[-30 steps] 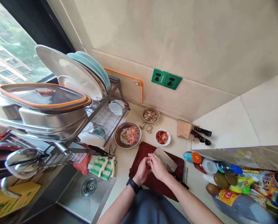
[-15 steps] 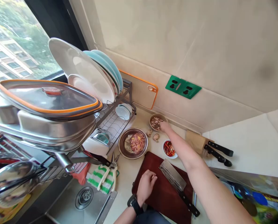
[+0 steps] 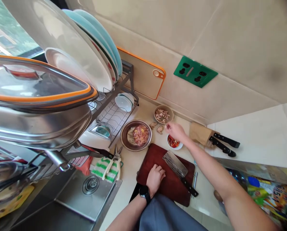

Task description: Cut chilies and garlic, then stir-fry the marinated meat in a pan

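Note:
My right hand [image 3: 175, 131] hovers above the counter between two bowls, its fingers pinched together; whatever is in them, if anything, is too small to name. Behind it stands a beige bowl [image 3: 163, 112] of pale brownish cut pieces. Partly under the hand is a small white bowl [image 3: 173, 141] with chopped red chillies. My left hand [image 3: 155, 178], a black watch on its wrist, rests on the dark red cutting board [image 3: 149, 160] with fingers curled in and nothing seen in them. A cleaver [image 3: 175, 163] lies flat on the board, to the right of that hand.
A metal bowl of raw meat [image 3: 136, 135] stands left of two ginger pieces [image 3: 160, 129]. Scissors [image 3: 113, 163] lie on a green-striped cloth [image 3: 104, 169] by the sink [image 3: 73, 192]. A loaded dish rack [image 3: 124, 80] rises at left, a knife block [image 3: 201, 133] at right.
My right hand has drawn back out of the beige bowl toward the chilli bowl. My left hand has moved slightly right over the board. The view has shifted.

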Demonstrator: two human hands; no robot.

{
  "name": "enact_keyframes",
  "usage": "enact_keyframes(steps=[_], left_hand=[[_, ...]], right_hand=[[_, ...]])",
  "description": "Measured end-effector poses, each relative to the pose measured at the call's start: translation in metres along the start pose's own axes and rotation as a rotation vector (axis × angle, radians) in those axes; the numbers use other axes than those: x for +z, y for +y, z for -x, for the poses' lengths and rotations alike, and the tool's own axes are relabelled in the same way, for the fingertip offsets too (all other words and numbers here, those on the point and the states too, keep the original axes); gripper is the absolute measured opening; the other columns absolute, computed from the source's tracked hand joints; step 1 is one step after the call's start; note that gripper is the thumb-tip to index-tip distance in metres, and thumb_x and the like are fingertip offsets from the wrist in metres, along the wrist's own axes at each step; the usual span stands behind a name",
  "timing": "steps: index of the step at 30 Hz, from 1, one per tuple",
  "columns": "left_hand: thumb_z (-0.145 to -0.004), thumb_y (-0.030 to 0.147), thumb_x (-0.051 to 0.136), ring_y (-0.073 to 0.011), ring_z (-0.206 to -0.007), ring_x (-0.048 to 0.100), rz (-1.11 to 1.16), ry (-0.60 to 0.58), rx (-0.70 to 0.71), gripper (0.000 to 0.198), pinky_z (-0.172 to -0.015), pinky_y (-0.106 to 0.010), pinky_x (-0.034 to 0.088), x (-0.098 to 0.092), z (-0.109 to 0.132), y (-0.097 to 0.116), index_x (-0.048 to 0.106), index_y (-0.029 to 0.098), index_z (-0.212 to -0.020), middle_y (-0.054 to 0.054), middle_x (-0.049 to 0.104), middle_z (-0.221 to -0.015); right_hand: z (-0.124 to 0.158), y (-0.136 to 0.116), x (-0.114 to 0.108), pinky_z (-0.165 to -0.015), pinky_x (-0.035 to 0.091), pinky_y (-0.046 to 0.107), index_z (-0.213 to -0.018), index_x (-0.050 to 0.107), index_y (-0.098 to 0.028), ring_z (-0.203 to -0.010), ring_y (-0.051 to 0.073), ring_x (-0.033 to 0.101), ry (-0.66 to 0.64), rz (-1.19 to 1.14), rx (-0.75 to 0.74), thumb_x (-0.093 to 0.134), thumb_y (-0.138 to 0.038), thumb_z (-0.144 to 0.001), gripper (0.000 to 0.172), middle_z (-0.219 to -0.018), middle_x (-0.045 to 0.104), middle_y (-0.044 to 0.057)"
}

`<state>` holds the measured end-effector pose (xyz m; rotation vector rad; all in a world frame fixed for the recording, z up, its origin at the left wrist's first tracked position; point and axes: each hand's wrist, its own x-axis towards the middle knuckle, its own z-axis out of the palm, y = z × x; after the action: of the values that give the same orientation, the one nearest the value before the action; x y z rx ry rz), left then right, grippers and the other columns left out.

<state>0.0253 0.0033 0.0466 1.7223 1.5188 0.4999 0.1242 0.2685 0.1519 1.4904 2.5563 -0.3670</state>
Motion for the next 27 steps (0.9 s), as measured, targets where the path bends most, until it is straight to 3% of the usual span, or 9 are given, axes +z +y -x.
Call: enact_keyframes(steps=[4,7,10,14,16,21,25,27], left_hand=[[-0.098,0.023,0.054,-0.0256,-0.1,0.053,-0.049,0.028,-0.026,0.014,-0.09,-0.038,0.041,0.003,0.007,0.0,0.068,0.022,-0.101,-0.007,0.063,-0.103],[-0.1,0.024,0.05,-0.0267,-0.105,0.05,-0.097,0.073,-0.033,0.018,-0.094,-0.04,0.04,0.005,0.015,0.001,0.065,0.021,-0.11,-0.009,0.063,-0.112],[-0.101,0.027,0.047,-0.0274,-0.111,0.047,-0.197,0.087,-0.04,0.021,-0.091,-0.04,0.04,0.011,0.019,0.004,0.065,0.023,-0.113,-0.009,0.061,-0.12],[-0.104,0.028,0.04,-0.0265,-0.108,0.047,-0.346,0.071,-0.011,0.026,-0.09,-0.04,0.04,0.028,0.019,0.004,0.065,0.023,-0.109,-0.009,0.06,-0.115],[-0.104,0.026,0.038,-0.0259,-0.104,0.048,-0.399,0.068,0.013,0.027,-0.092,-0.039,0.04,0.035,0.019,0.0,0.064,0.021,-0.109,-0.01,0.059,-0.111],[-0.104,0.022,0.036,-0.0265,-0.101,0.049,-0.464,0.177,-0.031,0.026,-0.095,-0.041,0.041,0.038,0.029,-0.011,0.062,0.017,-0.104,-0.012,0.056,-0.107],[-0.102,0.019,0.04,-0.026,-0.096,0.052,-0.495,0.232,-0.099,0.022,-0.091,-0.041,0.044,0.031,0.047,-0.019,0.061,0.017,-0.1,-0.012,0.056,-0.104],[-0.101,0.02,0.041,-0.0258,-0.095,0.052,-0.496,0.263,-0.123,0.021,-0.089,-0.04,0.046,0.03,0.054,-0.023,0.061,0.018,-0.098,-0.011,0.056,-0.103]], right_hand=[[0.151,-0.024,0.092,-0.082,0.048,0.029,-0.088,0.068,-0.023,-0.09,0.02,0.065,-0.045,-0.171,-0.088,0.049,-0.028,-0.1,0.023,-0.091,0.072,0.005],[0.222,-0.041,0.146,-0.084,0.048,0.032,-0.095,0.069,-0.023,-0.095,0.023,0.062,0.016,-0.208,0.007,0.048,-0.026,-0.1,0.022,-0.095,0.069,0.007],[0.249,-0.041,0.171,-0.092,0.047,0.036,-0.116,0.067,-0.023,-0.102,0.024,0.06,0.156,-0.268,0.083,0.048,-0.03,-0.101,0.025,-0.11,0.066,0.01],[0.274,-0.012,0.185,-0.096,0.044,0.044,-0.134,0.057,-0.02,-0.114,0.031,0.054,0.307,-0.199,0.312,0.051,-0.04,-0.099,0.04,-0.126,0.058,0.017],[0.284,0.008,0.19,-0.093,0.045,0.045,-0.136,0.054,-0.016,-0.113,0.034,0.054,0.265,-0.144,0.393,0.054,-0.041,-0.098,0.045,-0.123,0.058,0.02],[0.296,0.04,0.184,-0.089,0.046,0.037,-0.118,0.059,-0.013,-0.109,0.03,0.061,0.062,-0.151,0.26,0.054,-0.04,-0.099,0.033,-0.115,0.065,0.02],[0.326,0.034,0.183,-0.075,0.045,0.03,-0.119,0.055,-0.012,-0.092,0.025,0.071,-0.091,-0.373,0.325,0.04,-0.047,-0.105,0.041,-0.1,0.072,0.017],[0.348,0.018,0.196,-0.073,0.045,0.028,-0.117,0.055,-0.011,-0.089,0.023,0.072,-0.073,-0.448,0.377,0.035,-0.043,-0.106,0.039,-0.097,0.074,0.017]])
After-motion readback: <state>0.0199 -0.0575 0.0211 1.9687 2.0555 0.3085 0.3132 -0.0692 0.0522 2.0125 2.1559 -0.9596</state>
